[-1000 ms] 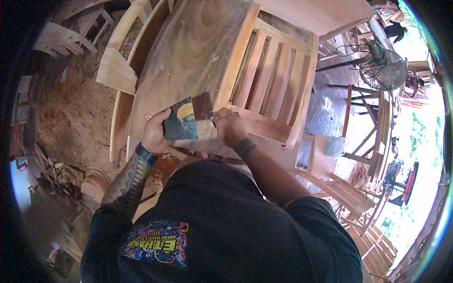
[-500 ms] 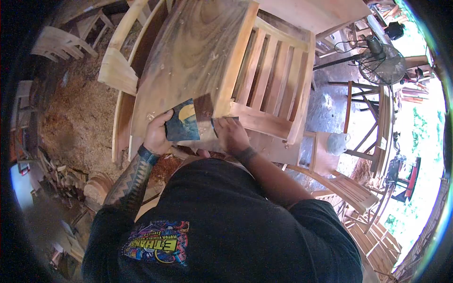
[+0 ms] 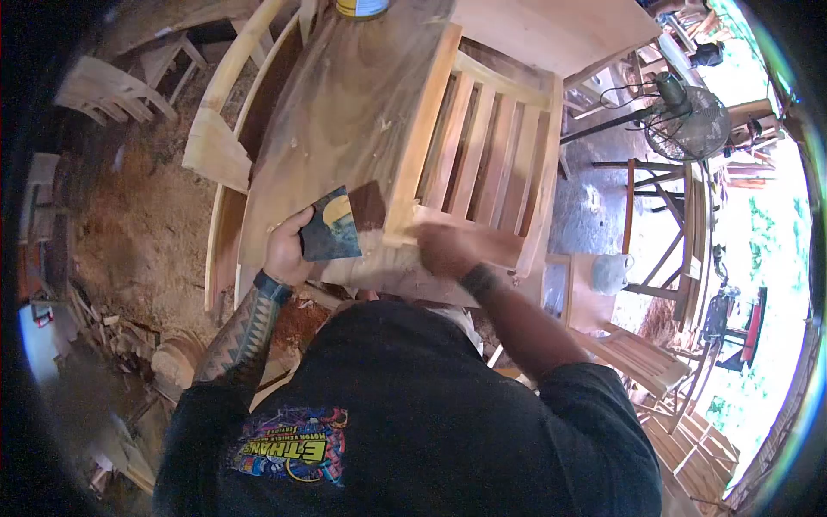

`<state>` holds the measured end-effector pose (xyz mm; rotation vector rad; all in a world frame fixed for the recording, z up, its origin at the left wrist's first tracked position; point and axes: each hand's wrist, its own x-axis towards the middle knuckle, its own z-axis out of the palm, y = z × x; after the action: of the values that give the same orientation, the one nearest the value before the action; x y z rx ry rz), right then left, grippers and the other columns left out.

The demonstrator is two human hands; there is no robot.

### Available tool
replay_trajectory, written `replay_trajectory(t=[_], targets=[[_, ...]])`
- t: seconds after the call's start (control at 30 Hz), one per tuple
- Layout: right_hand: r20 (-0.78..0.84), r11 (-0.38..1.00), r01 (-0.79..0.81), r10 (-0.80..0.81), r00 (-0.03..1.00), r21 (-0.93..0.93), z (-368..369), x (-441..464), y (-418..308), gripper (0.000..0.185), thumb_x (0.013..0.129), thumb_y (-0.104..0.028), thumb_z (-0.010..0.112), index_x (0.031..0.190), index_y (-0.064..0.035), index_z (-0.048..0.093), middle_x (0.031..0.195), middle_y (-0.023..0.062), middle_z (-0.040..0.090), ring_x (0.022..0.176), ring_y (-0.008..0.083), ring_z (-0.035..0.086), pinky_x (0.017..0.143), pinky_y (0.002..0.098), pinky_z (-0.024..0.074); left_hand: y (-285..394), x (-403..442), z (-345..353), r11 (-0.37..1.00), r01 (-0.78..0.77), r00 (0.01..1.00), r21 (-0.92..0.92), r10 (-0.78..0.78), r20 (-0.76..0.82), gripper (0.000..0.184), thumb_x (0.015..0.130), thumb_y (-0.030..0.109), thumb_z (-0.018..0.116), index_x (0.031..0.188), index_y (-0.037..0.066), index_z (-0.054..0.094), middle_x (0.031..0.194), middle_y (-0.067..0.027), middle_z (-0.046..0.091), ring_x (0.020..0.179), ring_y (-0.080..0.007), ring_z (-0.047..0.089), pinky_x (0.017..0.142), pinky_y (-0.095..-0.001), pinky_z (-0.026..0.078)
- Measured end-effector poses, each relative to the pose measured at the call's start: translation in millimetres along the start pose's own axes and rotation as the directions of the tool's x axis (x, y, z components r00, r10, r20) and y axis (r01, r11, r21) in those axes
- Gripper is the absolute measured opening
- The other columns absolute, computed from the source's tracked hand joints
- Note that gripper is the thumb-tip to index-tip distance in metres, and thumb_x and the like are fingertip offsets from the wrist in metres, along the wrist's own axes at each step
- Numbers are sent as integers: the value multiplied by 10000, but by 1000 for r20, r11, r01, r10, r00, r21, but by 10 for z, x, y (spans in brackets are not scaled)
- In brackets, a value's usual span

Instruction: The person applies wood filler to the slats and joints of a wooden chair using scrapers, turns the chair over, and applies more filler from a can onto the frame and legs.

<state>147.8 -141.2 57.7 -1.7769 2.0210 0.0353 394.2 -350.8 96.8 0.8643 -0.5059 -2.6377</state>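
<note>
My left hand [image 3: 289, 250] grips the edge of a dark square sheet with a yellow patch, which looks like sandpaper [image 3: 332, 231]. It is held above a broad wooden board [image 3: 345, 112]. A slatted wooden frame [image 3: 491, 151] lies on the board's right side. Over the corner of its near rail [image 3: 491, 239] is my right hand [image 3: 448, 250], smeared by motion. Its fingers do not show clearly, and whatever may be under them is hidden.
Part of a yellow-and-blue can [image 3: 362, 8] stands on the board's far end. Wooden chair parts [image 3: 215, 142] rise to the left, above a floor covered in sawdust [image 3: 142, 207]. On the right are a fan [image 3: 687, 122], a plastic jug [image 3: 611, 274] and a slatted chair [image 3: 642, 355].
My right hand has shifted rightward along the near rail and blurred; the dark piece seen under its fingers before no longer shows. My left hand keeps its sheet. The can has come into view.
</note>
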Motion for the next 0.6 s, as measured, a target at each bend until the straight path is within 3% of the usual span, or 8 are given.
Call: replay_trajectory(t=[0.03,0.07,0.13,0.23,0.33,0.43,0.47,0.6], targets=[[-230,994,-7,33,973,113,-293,21,7,418,866,-164,550,1255,-92,686,1101,172,732,968,318,714,907,431,553,6,-15,35,1000,-6,1000,-9,6,11,437,1047,227,456,1367,-53,553,1301,-179,656,1174,-302,652,1044,-444,509],[5,812,-331,375,927,481,-606,27,21,390,837,-185,624,1189,-38,707,1077,181,747,955,302,732,880,412,570,16,-38,87,1000,-9,1000,-18,9,22,437,1046,227,455,1368,-52,553,1301,-178,656,1172,-303,654,1044,-446,509],[102,652,-352,389,916,671,-417,177,578,441,752,-126,705,1161,41,689,1016,172,754,897,267,735,857,392,581,24,-49,142,999,-7,1000,-35,8,27,435,1044,225,455,1365,-51,555,1297,-178,659,1165,-304,658,1042,-448,512],[73,714,-325,360,930,621,-460,383,1045,482,719,-143,731,1156,55,684,1012,160,739,893,259,720,832,399,584,32,-43,152,999,3,1000,-51,-2,8,427,1042,223,456,1349,-53,565,1282,-177,666,1156,-304,663,1032,-451,520],[193,963,-160,119,974,218,-681,790,1259,449,726,-176,764,1128,16,705,1052,225,727,929,315,729,800,440,606,1,-87,111,999,-3,1000,-39,2,-5,415,1043,224,455,1324,-54,579,1262,-174,676,1143,-305,669,1016,-450,530],[517,821,-465,255,817,330,-1172,895,941,415,740,-169,776,1118,-9,714,1077,196,715,914,310,719,728,491,611,-17,-121,17,999,-54,998,-2,54,-10,406,1043,223,452,1309,-52,587,1254,-171,680,1132,-304,673,1009,-448,532],[576,865,-430,219,788,259,-1006,1086,1068,399,756,-174,778,1129,-46,715,1075,160,704,889,291,705,653,496,606,-31,-149,4,997,-77,997,-1,77,-16,405,1043,222,450,1311,-51,585,1260,-170,677,1134,-303,671,1012,-446,529],[663,885,-376,108,740,276,-1197,1235,918,514,754,-186,778,1252,-102,679,1079,153,709,861,282,699,640,444,594,-59,-309,16,994,-112,992,-2,112,-61,420,1040,226,454,1343,-44,563,1293,-167,662,1153,-298,661,1030,-437,513]])
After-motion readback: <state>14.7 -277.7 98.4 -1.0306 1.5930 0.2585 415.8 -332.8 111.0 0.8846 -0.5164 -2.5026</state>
